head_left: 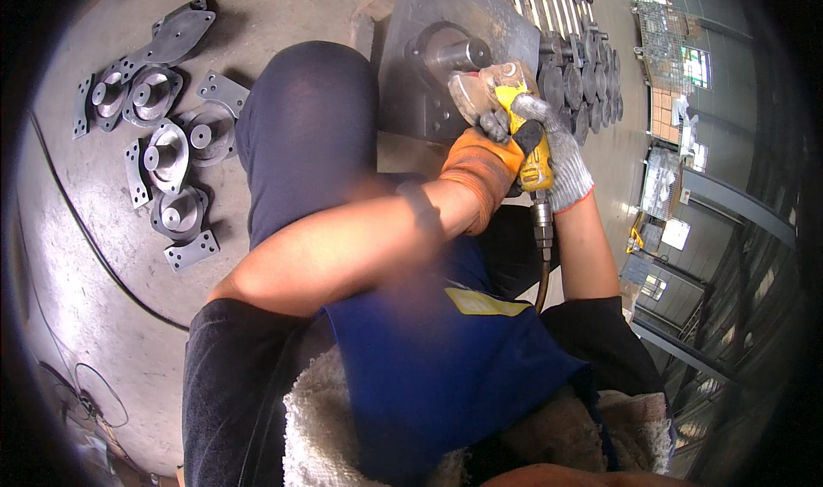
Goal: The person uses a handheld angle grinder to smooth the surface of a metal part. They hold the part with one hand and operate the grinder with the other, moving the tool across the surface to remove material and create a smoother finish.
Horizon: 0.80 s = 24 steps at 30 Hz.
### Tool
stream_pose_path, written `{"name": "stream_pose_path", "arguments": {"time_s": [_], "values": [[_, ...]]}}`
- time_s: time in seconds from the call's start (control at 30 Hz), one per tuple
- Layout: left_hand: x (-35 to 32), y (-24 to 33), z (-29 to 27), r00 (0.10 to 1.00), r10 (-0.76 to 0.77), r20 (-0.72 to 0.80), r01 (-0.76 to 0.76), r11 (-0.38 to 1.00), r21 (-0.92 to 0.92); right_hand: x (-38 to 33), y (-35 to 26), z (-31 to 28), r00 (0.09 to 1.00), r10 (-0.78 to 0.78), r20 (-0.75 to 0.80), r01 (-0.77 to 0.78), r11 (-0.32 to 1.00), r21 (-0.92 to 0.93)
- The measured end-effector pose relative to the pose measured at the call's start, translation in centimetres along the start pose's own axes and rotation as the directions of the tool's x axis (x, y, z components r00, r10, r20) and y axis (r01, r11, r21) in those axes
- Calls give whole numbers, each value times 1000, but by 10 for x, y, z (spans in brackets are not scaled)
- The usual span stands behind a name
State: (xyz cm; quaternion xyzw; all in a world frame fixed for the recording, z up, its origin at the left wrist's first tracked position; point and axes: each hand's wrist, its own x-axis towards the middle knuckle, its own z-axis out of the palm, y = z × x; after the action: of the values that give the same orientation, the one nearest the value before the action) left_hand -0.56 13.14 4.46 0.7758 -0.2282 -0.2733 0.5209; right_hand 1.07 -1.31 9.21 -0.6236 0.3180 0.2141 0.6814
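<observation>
The left hand (490,154) and right hand (561,148) are closed around the yellow power tool (537,166), the metal stub (460,56) ahead-left of them lying crosswise, nearer the left hand.

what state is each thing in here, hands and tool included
left hand: orange glove, closed on the tool
right hand: grey glove, closed on the tool
yellow tool: held in both hands; running or not, cannot tell
hose: connected to the tool
dark metal workpiece: cylinder sticking out
flanged metal parts: lying on the floor, grouped
black cable: lying loose on the floor, curved
</observation>
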Motion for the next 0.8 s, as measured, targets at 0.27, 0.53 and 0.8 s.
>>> {"name": "stream_pose_path", "arguments": {"time_s": [0.27,0.53,0.8], "values": [[-3,-3,10,989,36,-146,-51,994,-99,-11,-6,16,1000,-28,-4,28,999,-20],[5,-10,14,998,-43,-44,32,976,-215,4,8,-5,996,5,-87,-2,999,38],[-20,0,1,961,57,-272,-164,907,-389,-10,16,-2,995,-94,-15,95,993,68]]}}
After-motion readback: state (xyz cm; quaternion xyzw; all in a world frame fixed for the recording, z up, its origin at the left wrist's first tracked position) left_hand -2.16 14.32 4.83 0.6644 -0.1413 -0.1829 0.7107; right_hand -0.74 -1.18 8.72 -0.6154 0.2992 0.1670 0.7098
